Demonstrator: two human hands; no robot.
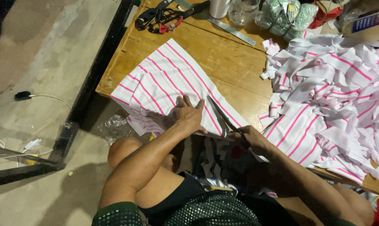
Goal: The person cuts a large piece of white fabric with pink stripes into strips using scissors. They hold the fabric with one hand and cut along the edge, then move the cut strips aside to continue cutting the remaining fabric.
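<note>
A white cloth with pink stripes (164, 79) lies folded over the near edge of a wooden table (223, 54). My left hand (187, 113) presses flat on the cloth near the table's edge, fingers spread. My right hand (250, 137) grips a pair of dark scissors (222, 115), whose blades point away from me and lie on the cloth just right of my left hand. Cut strips hang down between my knees in shadow.
A big heap of white and pink striped strips (336, 83) covers the table's right side. At the far edge lie other scissors (162, 16), a metal ruler (225, 26), a glass jar (241, 10) and bags. A concrete floor and black frame are at left.
</note>
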